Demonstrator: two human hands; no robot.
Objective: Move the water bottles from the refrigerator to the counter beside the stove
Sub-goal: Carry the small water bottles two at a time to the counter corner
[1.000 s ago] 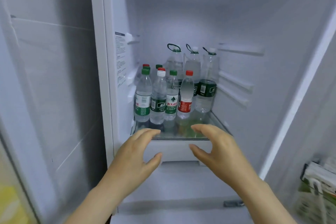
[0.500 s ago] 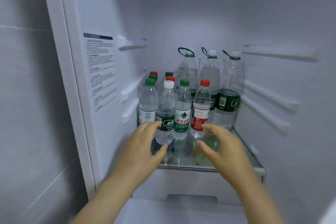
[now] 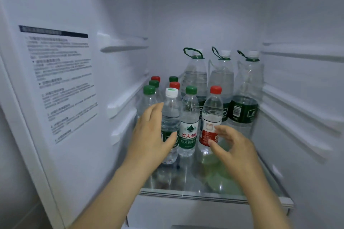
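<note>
Inside the fridge, small water bottles (image 3: 188,121) crowd the glass shelf's (image 3: 214,191) near left; left hand (image 3: 154,135) spread beside the white-capped bottle (image 3: 170,126), right hand (image 3: 230,147) spread toward the red-capped bottle (image 3: 211,119), likely taking two together.

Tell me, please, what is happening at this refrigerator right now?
A person is reaching into the open refrigerator with both bare hands. The left hand is open around the white-capped bottle in the front row; the right hand is open beside the red-capped bottle. Neither grip looks closed yet. All the bottles stand upright on the glass shelf, with three large handled bottles at the back. None has been lifted out.
</note>
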